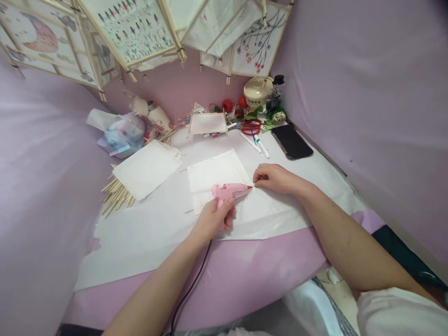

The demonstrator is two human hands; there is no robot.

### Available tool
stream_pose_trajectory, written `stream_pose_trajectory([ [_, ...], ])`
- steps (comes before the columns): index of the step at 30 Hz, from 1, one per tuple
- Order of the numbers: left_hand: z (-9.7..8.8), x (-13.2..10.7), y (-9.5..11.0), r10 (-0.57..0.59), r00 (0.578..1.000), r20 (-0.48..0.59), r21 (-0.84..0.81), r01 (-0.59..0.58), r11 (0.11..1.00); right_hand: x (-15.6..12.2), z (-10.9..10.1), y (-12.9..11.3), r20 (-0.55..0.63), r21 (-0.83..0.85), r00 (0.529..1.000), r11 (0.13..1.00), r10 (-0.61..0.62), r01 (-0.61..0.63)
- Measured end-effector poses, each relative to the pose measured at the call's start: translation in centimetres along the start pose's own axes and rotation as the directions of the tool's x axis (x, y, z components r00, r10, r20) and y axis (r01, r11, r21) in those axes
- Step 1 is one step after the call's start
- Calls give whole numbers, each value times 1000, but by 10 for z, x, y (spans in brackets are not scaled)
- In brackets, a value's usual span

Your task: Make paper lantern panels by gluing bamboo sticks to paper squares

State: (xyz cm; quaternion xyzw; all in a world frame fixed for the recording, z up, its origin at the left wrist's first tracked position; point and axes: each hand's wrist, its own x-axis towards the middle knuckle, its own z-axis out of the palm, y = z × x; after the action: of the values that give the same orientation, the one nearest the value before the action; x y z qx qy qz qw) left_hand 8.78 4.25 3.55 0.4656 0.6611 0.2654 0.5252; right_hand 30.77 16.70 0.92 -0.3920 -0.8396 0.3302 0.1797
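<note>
My left hand (pixel 214 218) is wrapped round the grip of a pink glue gun (pixel 229 190), whose orange tip points right at the fingertips of my right hand (pixel 273 178). A black cord (pixel 191 289) runs from the gun toward me. My right hand lies curled on a square white paper sheet (pixel 217 175), fingers pinched together at the sheet's right edge; whether they hold anything is too small to see. A thin wooden stick seems to run along that edge.
Another white sheet (pixel 147 169) lies over a heap of wooden sticks (pixel 115 195) at left. At the back are a small framed panel (pixel 207 123), red scissors (pixel 251 127), markers (pixel 261 146), a black phone (pixel 291 141), a lidded pot (pixel 257 92). Paper lanterns (pixel 133 28) hang overhead.
</note>
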Motion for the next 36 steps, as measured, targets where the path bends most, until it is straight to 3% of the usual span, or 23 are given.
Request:
stream_pose_trajectory([
  [36,-1,-1,2,-32,999,8,34,31,999,2,2,5,4,32,1000,999,-10,9],
])
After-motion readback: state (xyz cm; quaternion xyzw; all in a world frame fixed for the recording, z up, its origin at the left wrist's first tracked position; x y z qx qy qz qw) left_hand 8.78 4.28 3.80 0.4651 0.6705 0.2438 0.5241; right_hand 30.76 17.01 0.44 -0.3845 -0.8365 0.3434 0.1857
